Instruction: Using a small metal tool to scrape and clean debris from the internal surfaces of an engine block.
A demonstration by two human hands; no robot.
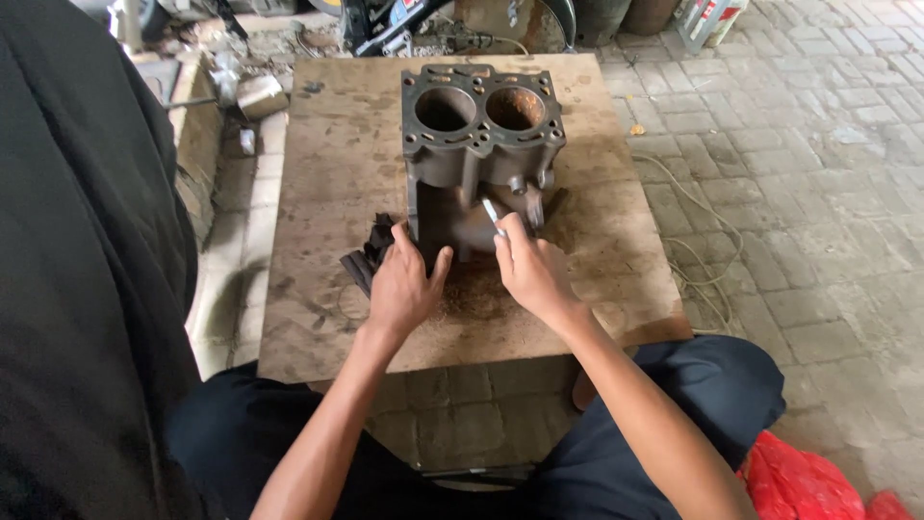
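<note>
Two-bore engine block is stood upright on the stained wooden counter. Right hand: grip closed on a thin pale tool, tip set against the block's lower face. Left hand: grip wide, palm pressed to the block's base, dark rag just beside it. Grey paving bricks are seen beyond.

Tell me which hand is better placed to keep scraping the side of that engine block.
Probably the right hand: it already holds the small pale tool, its tip against the engine block. The left hand is braced on the block's lower edge beside the dark rags, tool-free.
</note>
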